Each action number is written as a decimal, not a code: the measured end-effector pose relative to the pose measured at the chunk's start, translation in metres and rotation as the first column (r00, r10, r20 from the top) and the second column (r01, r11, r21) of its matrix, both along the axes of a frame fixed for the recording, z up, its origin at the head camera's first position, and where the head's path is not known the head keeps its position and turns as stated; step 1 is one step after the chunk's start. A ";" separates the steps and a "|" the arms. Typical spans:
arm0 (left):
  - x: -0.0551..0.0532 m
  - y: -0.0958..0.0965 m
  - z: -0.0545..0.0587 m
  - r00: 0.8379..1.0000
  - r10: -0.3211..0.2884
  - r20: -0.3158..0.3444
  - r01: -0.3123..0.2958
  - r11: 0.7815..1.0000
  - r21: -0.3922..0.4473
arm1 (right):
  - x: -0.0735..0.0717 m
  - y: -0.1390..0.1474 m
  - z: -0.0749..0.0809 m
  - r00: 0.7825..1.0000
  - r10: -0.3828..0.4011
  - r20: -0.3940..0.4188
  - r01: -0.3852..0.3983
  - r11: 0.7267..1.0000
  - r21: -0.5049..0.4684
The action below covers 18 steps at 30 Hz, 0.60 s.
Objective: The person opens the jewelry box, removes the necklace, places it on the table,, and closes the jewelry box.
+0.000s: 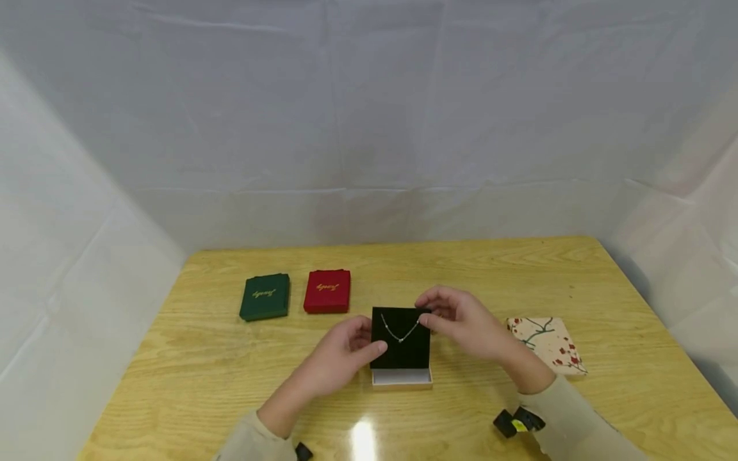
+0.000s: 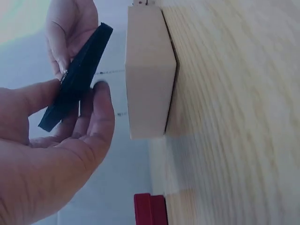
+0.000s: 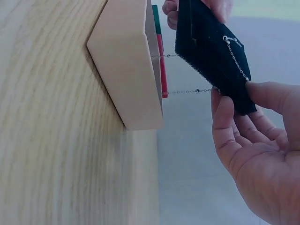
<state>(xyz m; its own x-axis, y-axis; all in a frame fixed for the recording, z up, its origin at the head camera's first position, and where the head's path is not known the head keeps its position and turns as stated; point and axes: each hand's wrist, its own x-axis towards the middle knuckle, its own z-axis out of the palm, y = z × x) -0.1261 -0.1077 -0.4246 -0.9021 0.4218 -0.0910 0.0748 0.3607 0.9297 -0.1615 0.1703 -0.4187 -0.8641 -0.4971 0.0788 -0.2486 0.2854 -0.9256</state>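
A black padded insert (image 1: 398, 357) is held tilted above an open jewellery box base (image 1: 401, 385) with a pale interior. A thin silver necklace (image 1: 400, 340) drapes across the insert's face in a V. My left hand (image 1: 340, 358) pinches the insert's left side, thumb on the front and fingers behind. On the opposite side, my right hand (image 1: 467, 323) pinches the upper right edge, thumb near the chain's end. In the right wrist view, lengths of chain (image 3: 190, 91) run from behind the insert (image 3: 211, 51) down toward the box base (image 3: 123, 70).
A green box (image 1: 264, 297) and a red box (image 1: 327, 292), both with gold lettering, lie at the back left of the wooden table (image 1: 190, 384). Beyond my right forearm lies a cream square lid (image 1: 548, 346) with a blossom pattern. White cloth (image 1: 369, 128) hangs behind the table.
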 end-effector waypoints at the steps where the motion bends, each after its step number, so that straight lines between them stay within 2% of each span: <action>1: 0.000 0.000 -0.001 1.000 -0.007 0.016 0.006 1.000 0.024 | 0.000 0.000 -0.001 1.000 0.000 0.010 0.000 1.000 -0.006; 5: -0.001 0.001 -0.004 0.996 -0.031 0.081 0.022 0.993 0.114 | -0.001 -0.001 -0.004 1.000 -0.002 0.023 0.002 1.000 -0.014; 8: -0.001 0.002 -0.005 0.992 -0.042 0.115 0.024 0.988 0.155 | -0.001 -0.001 -0.006 1.000 -0.009 -0.003 0.009 1.000 -0.002; 10: -0.001 0.002 -0.005 0.991 -0.045 0.127 0.023 0.985 0.171 | 0.000 -0.002 -0.007 0.998 -0.025 -0.057 0.026 0.999 0.028; 12: -0.001 0.002 -0.006 0.991 -0.044 0.129 0.021 0.985 0.172 | 0.002 -0.002 -0.008 0.988 -0.044 -0.149 0.053 0.997 0.060; 14: 0.000 0.002 -0.005 0.990 -0.039 0.134 0.016 0.985 0.172 | 0.004 -0.003 -0.008 0.958 -0.061 -0.280 0.094 0.990 0.104; 15: 0.000 0.002 -0.005 0.990 -0.036 0.136 0.012 0.985 0.173 | 0.005 -0.003 -0.008 0.933 -0.066 -0.354 0.117 0.985 0.124; 16: 0.000 0.002 -0.006 0.990 -0.034 0.139 0.009 0.985 0.174 | 0.006 -0.004 -0.008 0.901 -0.063 -0.429 0.136 0.980 0.142; 18: 0.000 0.001 -0.006 0.989 -0.031 0.146 0.004 0.983 0.183 | 0.007 -0.005 -0.008 0.811 -0.030 -0.584 0.165 0.970 0.178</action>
